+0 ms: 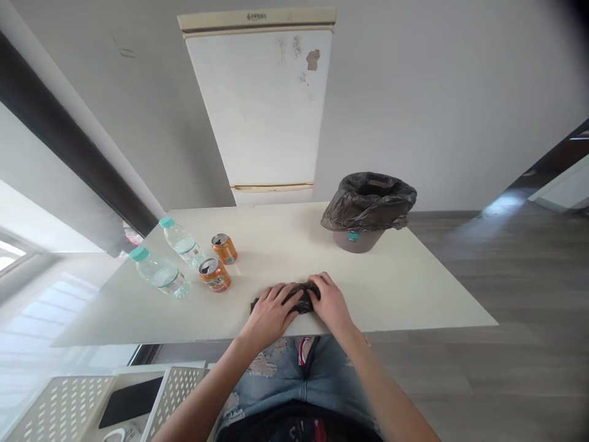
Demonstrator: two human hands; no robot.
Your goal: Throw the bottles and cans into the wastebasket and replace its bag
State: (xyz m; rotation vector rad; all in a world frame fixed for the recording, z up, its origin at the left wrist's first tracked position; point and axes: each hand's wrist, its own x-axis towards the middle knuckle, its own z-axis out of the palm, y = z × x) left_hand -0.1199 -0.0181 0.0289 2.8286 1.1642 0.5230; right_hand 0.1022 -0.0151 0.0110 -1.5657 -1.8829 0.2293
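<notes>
A crumpled black plastic bag (pixel 302 299) lies flattened near the table's front edge, under both hands. My left hand (pixel 271 312) rests across it with the fingers stretched out and slightly apart, and a dark end of the bag pokes out on its left side. At the bag's right end, my right hand (pixel 330 304) has its fingers bent and thumb closed on the plastic. Part of the bag is hidden beneath the hands.
Two orange cans, the nearer can (pixel 215 275) and the farther can (pixel 224 248), stand left of my hands. Beyond them are two clear bottles (pixel 159 273) with green caps. A brown bin (pixel 356 240) lined with a black bag (pixel 368 205) stands at the table's (pixel 414 294) back right.
</notes>
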